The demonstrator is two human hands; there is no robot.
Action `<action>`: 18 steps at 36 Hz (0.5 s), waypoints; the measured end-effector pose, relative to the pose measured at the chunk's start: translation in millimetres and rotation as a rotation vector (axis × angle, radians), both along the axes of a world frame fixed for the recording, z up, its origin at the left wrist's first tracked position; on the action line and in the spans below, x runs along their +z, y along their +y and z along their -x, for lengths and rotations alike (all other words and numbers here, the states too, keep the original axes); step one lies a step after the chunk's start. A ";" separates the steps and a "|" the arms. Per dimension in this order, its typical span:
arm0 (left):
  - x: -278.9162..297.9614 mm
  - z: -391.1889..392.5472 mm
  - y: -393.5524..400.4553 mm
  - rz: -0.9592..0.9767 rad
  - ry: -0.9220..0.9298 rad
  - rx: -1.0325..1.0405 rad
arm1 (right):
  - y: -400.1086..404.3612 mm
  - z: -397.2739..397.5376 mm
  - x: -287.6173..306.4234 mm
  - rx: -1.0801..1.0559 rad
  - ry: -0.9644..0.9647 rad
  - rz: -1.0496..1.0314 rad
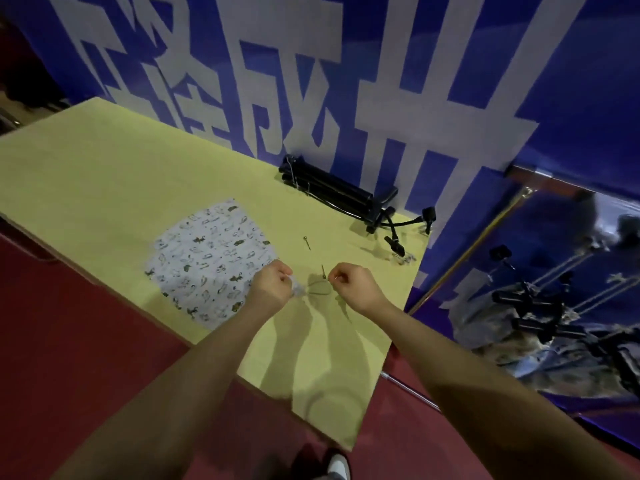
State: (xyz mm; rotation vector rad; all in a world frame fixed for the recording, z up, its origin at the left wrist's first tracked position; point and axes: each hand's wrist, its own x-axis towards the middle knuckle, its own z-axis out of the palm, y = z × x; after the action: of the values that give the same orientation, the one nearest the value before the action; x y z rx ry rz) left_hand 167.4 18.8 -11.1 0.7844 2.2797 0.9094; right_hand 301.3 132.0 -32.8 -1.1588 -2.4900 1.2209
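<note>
A patterned white cloth (pixel 207 261) lies flat on the yellow table (pixel 104 174). My left hand (pixel 272 284) is curled over the cloth's right corner and pinches a bunched bit of it. My right hand (pixel 351 284) is curled a little to the right, above the table, and seems to pinch something thin; I cannot make out what. A small pin (pixel 323 271) shows between the two hands. A second pin (pixel 307 242) lies on the table farther back.
A black folded stand with cables and clips (pixel 343 195) lies at the table's far edge, against a blue wall with large white characters (pixel 381 81). Red floor (pixel 69 341) surrounds the table. More black stands (pixel 540 306) lie at the right. A shoe (pixel 337 467) shows below.
</note>
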 end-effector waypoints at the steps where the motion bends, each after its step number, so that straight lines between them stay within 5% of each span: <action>1: -5.9 5.1 -0.4 0.022 -0.010 0.007 | -0.9 4.9 -4.7 0.010 -0.010 -0.001; 4: -23.9 21.6 -1.4 0.097 -0.071 0.022 | -5.1 21.5 -16.1 0.039 -0.032 0.012; 12: -45.5 54.0 -11.5 0.514 0.270 -0.424 | -14.8 63.9 -41.8 0.177 -0.168 -0.031; 18: -60.6 73.2 -11.0 0.505 0.348 -0.576 | -28.5 82.1 -64.9 0.154 -0.293 -0.138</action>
State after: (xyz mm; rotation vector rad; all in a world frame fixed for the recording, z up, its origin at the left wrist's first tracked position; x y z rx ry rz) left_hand 94.3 7.8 -71.7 1.3245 2.2127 -0.0697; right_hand 219.2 103.5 -97.6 -1.2058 -2.8738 0.9498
